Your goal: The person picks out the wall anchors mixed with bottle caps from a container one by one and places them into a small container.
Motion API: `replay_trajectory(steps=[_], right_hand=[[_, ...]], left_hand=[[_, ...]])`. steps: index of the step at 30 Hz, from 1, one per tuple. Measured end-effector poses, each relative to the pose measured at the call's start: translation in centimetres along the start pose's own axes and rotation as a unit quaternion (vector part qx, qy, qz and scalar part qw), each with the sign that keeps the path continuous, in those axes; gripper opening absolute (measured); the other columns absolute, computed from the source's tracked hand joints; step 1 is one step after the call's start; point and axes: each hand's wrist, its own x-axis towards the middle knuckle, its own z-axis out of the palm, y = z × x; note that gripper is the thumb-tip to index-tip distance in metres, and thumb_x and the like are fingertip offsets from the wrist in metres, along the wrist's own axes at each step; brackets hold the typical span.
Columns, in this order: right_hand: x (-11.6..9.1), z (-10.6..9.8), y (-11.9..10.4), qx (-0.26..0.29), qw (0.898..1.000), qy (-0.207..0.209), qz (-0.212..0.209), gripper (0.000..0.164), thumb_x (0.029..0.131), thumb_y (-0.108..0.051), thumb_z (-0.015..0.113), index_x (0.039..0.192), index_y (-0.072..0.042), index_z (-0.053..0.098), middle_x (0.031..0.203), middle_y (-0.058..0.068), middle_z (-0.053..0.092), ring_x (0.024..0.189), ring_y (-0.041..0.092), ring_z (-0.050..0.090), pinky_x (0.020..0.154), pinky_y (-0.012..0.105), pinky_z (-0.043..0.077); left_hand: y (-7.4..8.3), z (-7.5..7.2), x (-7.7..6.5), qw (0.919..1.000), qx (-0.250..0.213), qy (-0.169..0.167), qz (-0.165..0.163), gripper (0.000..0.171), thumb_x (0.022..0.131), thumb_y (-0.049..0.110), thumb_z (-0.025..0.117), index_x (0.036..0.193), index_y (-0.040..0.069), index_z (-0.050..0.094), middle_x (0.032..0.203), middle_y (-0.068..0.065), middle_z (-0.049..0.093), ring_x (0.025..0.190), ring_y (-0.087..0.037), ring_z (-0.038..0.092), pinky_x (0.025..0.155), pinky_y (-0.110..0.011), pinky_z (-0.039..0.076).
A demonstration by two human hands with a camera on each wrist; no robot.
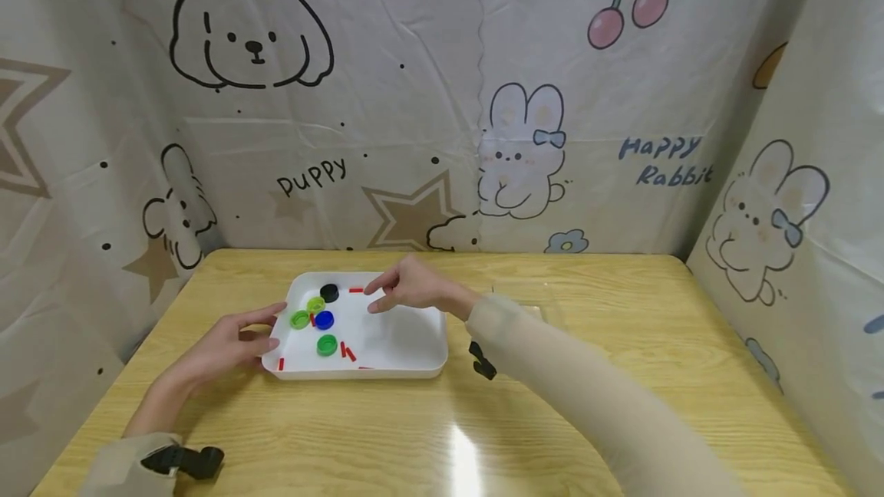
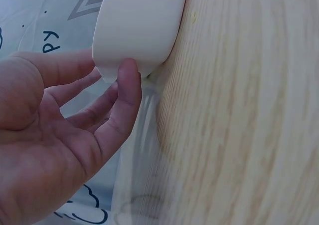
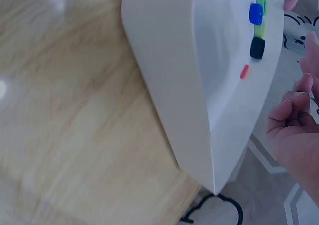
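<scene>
Left hand grips white tray; right hand above it, nothing visibly held.
Left: thumb and fingers spread across tray's 9 o'clock end. Right: thumb and index narrowly parted, other fingers curled, just beside red stick at tray's 12 o'clock. Black cap at 11, blue cap at 9, green cap at 8.
</scene>
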Motion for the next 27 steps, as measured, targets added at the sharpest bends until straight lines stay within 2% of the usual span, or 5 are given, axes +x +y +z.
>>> replay_trajectory(steps=[8,14,22,27], right_hand=[[1.4,2.5,0.5,0.010,1.000,-0.019,0.007,0.035,0.072,-0.025,0.084,0.104,-0.013,0.076,0.060,-0.002,0.045,0.061,0.011,0.040,0.056,0.022,0.031],[2.2,3.9,0.2,-0.012,0.999,-0.030,0.006,0.037,0.070,-0.026,0.085,0.104,-0.015,0.076,0.059,-0.002,0.046,0.061,0.012,0.042,0.054,0.022,0.032],[2.9,5.5,0.2,0.000,0.999,-0.042,-0.005,0.031,0.072,-0.017,0.084,0.102,-0.013,0.077,0.055,-0.003,0.041,0.054,0.011,0.038,0.049,0.021,0.028],[3.1,6.0,0.1,-0.003,0.999,-0.044,-0.003,0.033,0.070,-0.021,0.085,0.102,-0.014,0.077,0.054,-0.003,0.041,0.055,0.011,0.041,0.050,0.021,0.030]], left_hand=[[-0.2,0.1,0.0,1.0000,0.003,-0.002,0.005,0.065,0.091,0.014,0.065,0.148,0.006,0.034,0.137,-0.030,0.038,0.104,-0.035,0.056,0.072,-0.040,0.056],[-0.4,0.0,-0.1,1.0000,0.001,0.001,0.000,0.065,0.091,0.014,0.064,0.148,0.007,0.034,0.137,-0.030,0.038,0.104,-0.035,0.055,0.072,-0.039,0.056],[-0.3,-0.1,-0.1,1.0000,-0.002,-0.001,-0.003,0.066,0.090,0.016,0.066,0.148,0.008,0.034,0.137,-0.029,0.038,0.103,-0.034,0.056,0.073,-0.039,0.056],[-0.1,-0.1,-0.1,1.0000,0.001,-0.001,-0.004,0.067,0.090,0.018,0.066,0.148,0.010,0.034,0.139,-0.028,0.037,0.109,-0.037,0.053,0.075,-0.039,0.056]])
